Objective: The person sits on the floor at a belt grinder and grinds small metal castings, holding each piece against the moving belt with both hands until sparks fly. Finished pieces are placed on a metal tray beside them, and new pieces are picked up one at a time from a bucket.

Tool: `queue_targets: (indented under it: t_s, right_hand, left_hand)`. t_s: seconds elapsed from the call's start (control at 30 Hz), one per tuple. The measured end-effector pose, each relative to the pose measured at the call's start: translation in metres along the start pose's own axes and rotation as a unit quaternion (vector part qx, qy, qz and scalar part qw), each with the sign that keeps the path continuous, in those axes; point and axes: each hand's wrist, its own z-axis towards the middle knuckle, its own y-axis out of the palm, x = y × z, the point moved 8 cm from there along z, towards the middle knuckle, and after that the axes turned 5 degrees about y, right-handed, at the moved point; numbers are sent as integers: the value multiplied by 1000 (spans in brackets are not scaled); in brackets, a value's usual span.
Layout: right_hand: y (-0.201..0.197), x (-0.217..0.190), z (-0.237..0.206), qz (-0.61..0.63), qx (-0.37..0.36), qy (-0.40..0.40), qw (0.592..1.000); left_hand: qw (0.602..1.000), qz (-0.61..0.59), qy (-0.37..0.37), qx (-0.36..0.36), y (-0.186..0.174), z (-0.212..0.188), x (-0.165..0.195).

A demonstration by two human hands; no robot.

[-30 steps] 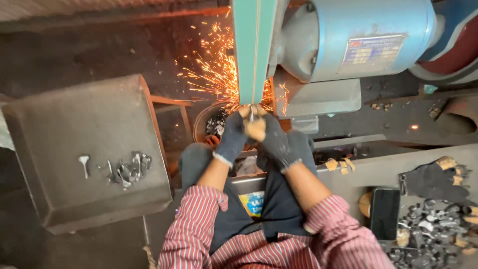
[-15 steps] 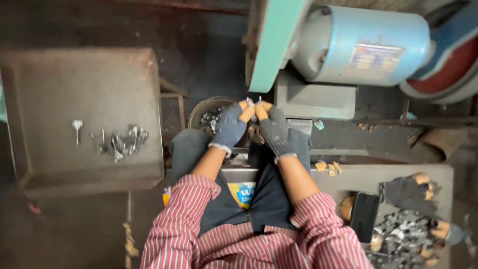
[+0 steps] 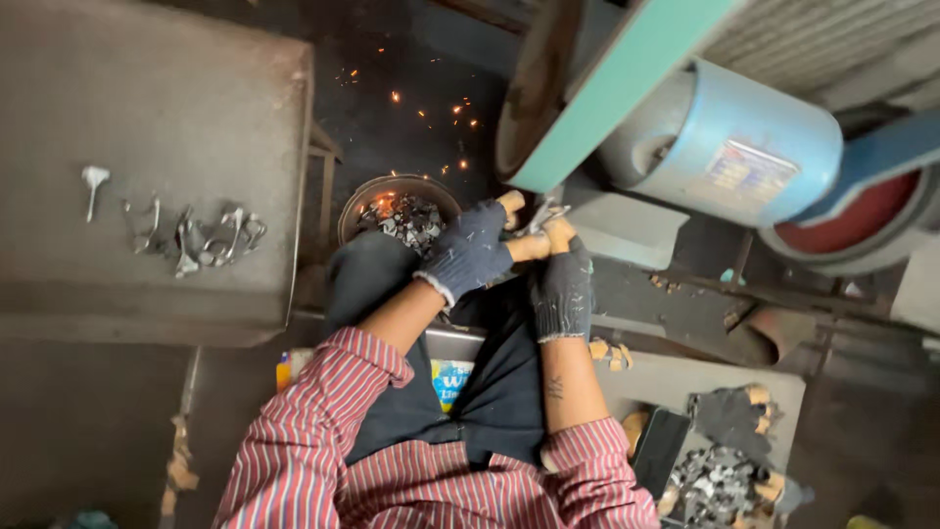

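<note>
Both my hands wear dark knitted gloves with tan fingertips. My left hand [image 3: 472,250] and my right hand [image 3: 562,282] together pinch a small shiny metal part [image 3: 544,213] just below the green-edged grinding belt [image 3: 627,93]. A few orange sparks [image 3: 431,108] float in the dark space beyond. Under my left hand, a round metal bowl [image 3: 364,196] holds several small metal pieces.
A grey metal table [image 3: 147,118] at left carries several bent metal parts [image 3: 201,235]. A blue motor housing [image 3: 729,147] and a red wheel [image 3: 862,211] stand at right. At lower right lie a black phone [image 3: 658,451], spare gloves [image 3: 729,416] and a heap of metal pieces [image 3: 715,485].
The heavy spray of sparks from a second ago has died to a few. My hands have drawn the part slightly back from the belt, and my head has tilted.
</note>
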Motion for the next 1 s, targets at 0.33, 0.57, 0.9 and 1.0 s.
queue_targets:
  t_s: [0.33, 0.57, 0.9, 1.0]
  right_hand:
    - [33, 14, 33, 7, -167, -57, 984]
    - [56, 9, -66, 3, -155, 87, 984]
    - [130, 56, -127, -638, -271, -39, 720]
    - [126, 64, -131, -587, -316, -31, 745]
  left_hand:
    - [997, 20, -75, -28, -17, 9, 21]
    - [859, 420, 15, 291, -317, -174, 87]
    - [657, 666, -327, 134, -399, -202, -1]
    - [737, 588, -301, 144, -365, -185, 21]
